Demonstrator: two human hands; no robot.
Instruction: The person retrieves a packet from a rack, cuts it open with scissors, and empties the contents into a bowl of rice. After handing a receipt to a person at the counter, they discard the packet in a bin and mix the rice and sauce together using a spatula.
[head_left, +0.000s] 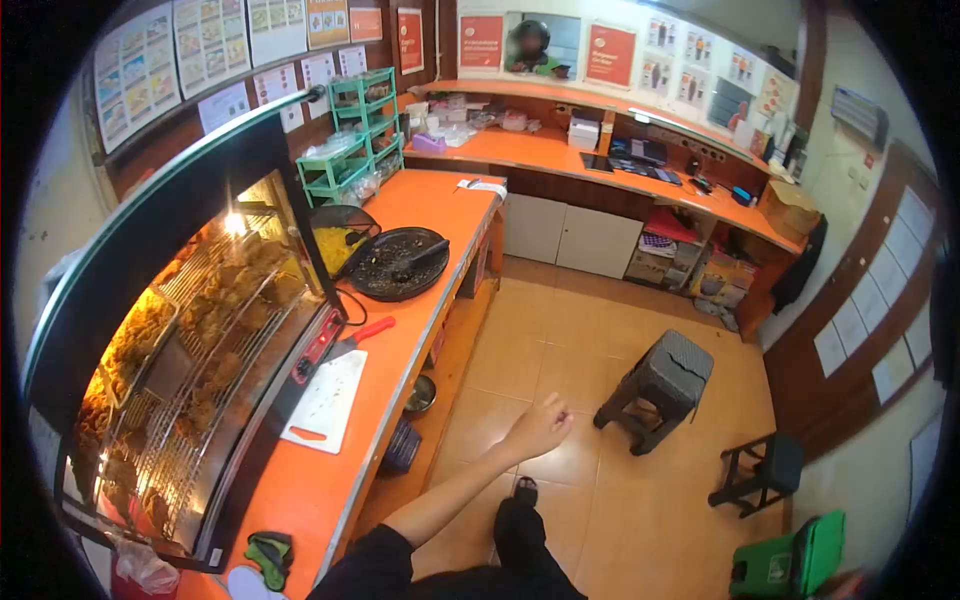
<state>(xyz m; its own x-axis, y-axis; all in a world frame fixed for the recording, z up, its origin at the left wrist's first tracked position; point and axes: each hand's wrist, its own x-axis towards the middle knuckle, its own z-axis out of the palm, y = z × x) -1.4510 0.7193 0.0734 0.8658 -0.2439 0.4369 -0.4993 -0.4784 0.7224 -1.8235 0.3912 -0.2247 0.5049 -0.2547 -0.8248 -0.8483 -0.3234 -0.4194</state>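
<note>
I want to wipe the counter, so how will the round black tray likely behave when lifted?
The tray looks stiff, keeping its round shape. The black utensil lying in it may slide if tilted, and the scattered bits could spill.

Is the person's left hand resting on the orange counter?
No, the left hand is held out over the tiled floor, clear of the orange counter.

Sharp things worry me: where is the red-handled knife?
In the head view, the red-handled knife lies left of centre on the orange counter, at the far end of the white cutting board, beside the heated display cabinet.
</note>
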